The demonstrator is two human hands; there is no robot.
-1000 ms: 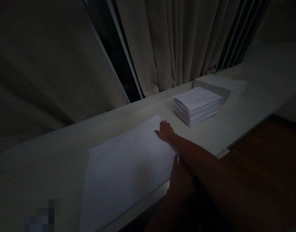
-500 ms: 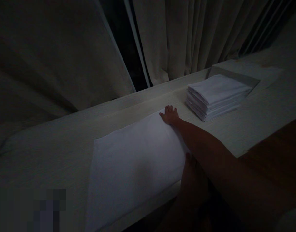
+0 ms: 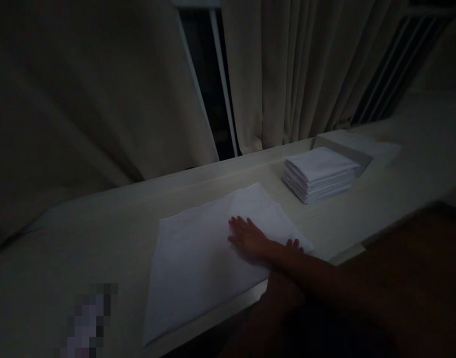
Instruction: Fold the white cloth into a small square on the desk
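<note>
The right hand lies flat and outstretched on the white cloth, which is spread at the near middle of the pale table. The left hand, partly hidden by the right forearm, is near the cloth's right edge, its grip impossible to tell; a white stack sits farther right

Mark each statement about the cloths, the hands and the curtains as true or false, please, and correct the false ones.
1. The right hand is over the spread white cloth. True.
2. The folded stack stands apart from the spread white cloth. True.
3. The left hand is on the folded stack. False: it is at the spread white cloth's edge, partly hidden by the right forearm.
4. The curtains leave no gap. False: a dark gap shows between them.
</note>
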